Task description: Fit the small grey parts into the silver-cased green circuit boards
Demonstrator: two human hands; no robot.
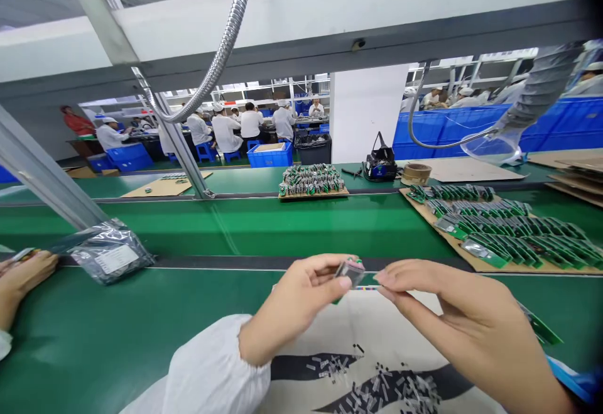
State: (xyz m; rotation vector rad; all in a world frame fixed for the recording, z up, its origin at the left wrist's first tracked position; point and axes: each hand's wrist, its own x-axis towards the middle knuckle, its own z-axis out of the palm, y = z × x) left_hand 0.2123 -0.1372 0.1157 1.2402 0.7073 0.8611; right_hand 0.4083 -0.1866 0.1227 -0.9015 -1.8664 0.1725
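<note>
My left hand point(292, 304), in a white sleeve, pinches a small grey module with a green circuit board point(349, 271) between thumb and fingers. My right hand point(452, 313) meets it from the right, its fingertips pinched on the short coloured wires point(367, 288) that stick out of the module. Both hands hover over a white and black sheet point(339, 338) strewn with several tiny metal parts point(377, 382).
Another person's hand point(21, 279) rests at the far left by a silver antistatic bag point(109, 252). Cardboard trays of green boards point(509, 225) lie right and centre point(311, 181). A green conveyor belt point(264, 225) runs across. Flexible hoses hang overhead; workers sit behind.
</note>
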